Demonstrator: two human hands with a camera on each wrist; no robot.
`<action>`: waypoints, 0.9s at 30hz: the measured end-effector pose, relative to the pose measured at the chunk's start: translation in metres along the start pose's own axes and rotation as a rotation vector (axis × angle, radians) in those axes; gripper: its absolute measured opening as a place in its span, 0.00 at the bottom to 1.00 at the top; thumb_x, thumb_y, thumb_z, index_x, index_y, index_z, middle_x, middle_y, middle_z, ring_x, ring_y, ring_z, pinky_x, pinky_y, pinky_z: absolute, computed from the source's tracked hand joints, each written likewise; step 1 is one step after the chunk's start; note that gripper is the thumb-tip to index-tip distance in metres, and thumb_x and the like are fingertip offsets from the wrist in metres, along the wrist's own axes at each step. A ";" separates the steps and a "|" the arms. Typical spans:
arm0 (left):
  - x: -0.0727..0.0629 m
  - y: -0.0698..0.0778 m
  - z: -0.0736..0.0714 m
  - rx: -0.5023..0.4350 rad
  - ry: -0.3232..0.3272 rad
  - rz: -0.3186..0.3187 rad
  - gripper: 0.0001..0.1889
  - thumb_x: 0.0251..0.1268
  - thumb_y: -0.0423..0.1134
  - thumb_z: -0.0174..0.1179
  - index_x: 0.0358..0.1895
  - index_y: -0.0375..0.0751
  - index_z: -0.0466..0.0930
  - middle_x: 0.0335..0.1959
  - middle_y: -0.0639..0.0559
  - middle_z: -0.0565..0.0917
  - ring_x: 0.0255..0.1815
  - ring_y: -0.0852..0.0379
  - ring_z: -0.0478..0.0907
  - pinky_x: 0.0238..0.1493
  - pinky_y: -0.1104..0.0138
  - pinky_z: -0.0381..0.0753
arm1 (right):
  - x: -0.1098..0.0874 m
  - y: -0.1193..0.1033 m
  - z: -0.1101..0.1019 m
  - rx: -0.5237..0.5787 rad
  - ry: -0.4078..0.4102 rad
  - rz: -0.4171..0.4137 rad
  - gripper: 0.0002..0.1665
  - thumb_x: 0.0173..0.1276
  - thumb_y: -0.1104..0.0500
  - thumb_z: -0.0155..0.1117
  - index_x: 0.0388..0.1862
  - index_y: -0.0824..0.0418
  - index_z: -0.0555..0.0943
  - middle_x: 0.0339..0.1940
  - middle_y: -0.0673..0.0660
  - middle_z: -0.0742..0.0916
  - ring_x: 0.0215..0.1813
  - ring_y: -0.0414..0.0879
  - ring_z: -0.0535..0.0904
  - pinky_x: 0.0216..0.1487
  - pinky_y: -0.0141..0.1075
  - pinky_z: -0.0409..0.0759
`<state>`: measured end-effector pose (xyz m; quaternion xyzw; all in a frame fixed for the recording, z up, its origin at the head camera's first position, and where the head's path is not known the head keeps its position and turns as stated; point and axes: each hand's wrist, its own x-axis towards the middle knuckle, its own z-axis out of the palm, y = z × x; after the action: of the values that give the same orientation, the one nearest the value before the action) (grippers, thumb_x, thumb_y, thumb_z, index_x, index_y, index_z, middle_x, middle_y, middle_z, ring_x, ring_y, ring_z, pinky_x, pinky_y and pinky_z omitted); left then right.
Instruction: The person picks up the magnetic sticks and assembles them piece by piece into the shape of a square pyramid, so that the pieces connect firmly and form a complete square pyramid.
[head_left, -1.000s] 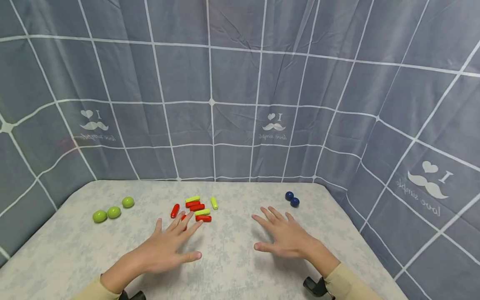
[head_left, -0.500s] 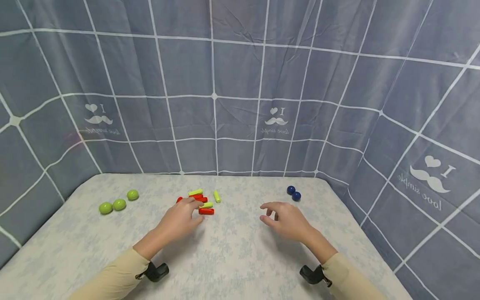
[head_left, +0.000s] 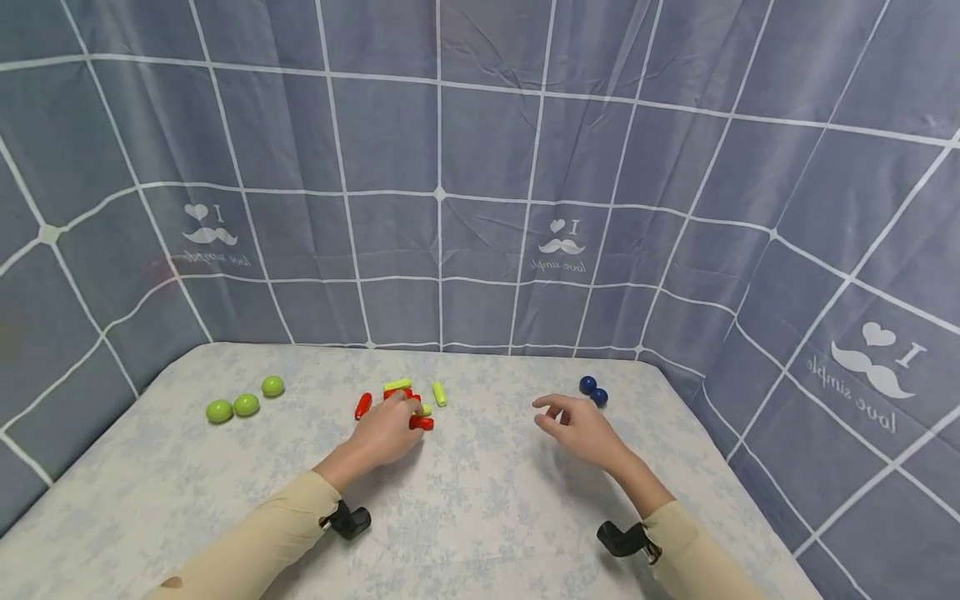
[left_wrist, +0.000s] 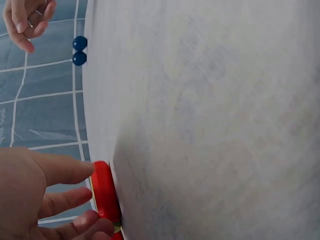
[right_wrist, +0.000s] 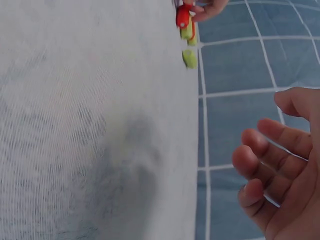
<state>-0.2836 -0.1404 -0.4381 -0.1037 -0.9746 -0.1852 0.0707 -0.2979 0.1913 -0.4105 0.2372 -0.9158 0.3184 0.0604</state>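
Note:
My left hand [head_left: 387,429] is at a small cluster of short red and yellow-green stick-shaped pieces, covering part of it in the head view. Its fingers are loosely bent. In the left wrist view the thumb tip is right at the end of a red piece [left_wrist: 104,187], with the other fingers spread beside it. A second red piece [head_left: 363,406] lies just left of the cluster, and a yellow-green piece [head_left: 439,394] lies to its right. My right hand [head_left: 588,429] hovers above the table, fingers relaxed, nothing in it. Two dark blue balls [head_left: 599,397] lie just beyond it.
Three glossy green round things [head_left: 246,405] lie in a row at the table's far left. A pale patterned cloth covers the table [head_left: 480,517]. Behind and at the sides hangs a grey-blue curtain [head_left: 487,150] with white grid lines.
My left hand has moved forward and right onto the coloured pieces, its spread fingers now bent. The right hand's fingers have also relaxed from a wide spread. The view has shifted slightly.

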 end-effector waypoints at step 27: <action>-0.003 0.015 0.008 0.046 -0.049 0.007 0.11 0.59 0.31 0.65 0.21 0.47 0.83 0.18 0.57 0.74 0.21 0.58 0.66 0.22 0.64 0.65 | 0.004 0.073 -0.018 0.302 0.223 0.291 0.18 0.74 0.57 0.62 0.58 0.65 0.83 0.20 0.48 0.72 0.18 0.39 0.65 0.23 0.32 0.63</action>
<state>-0.2783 -0.1242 -0.4413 -0.1098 -0.9798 -0.1598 0.0499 -0.3371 0.2505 -0.4358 0.0723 -0.8700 0.4813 0.0785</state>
